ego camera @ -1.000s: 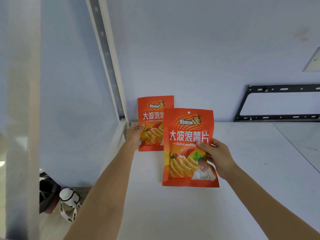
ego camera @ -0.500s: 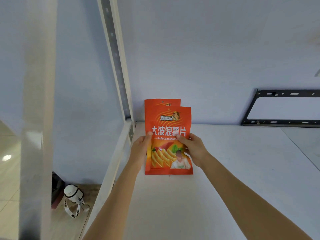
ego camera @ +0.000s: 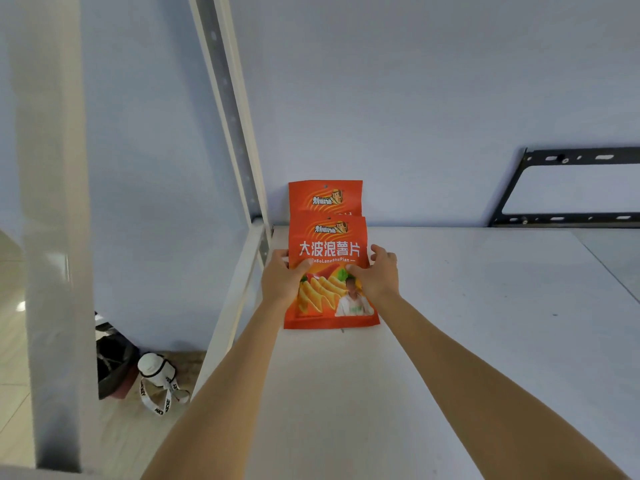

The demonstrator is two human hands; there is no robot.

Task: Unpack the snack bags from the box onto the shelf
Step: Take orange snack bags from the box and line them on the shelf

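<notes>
Left hand point(ego camera: 282, 280) now pinches left edge of front chip bag point(ego camera: 329, 271); second ago it held back chip bag point(ego camera: 325, 197).
Right hand point(ego camera: 379, 275) pinches right edge, has carried front bag from 5 o'clock to line up before back one.
Both bags upright at shelf point(ego camera: 467, 323) back-left corner. Likely nearly placed.
Count: two chip bags, two hands, one shelf. Box not seen.
</notes>
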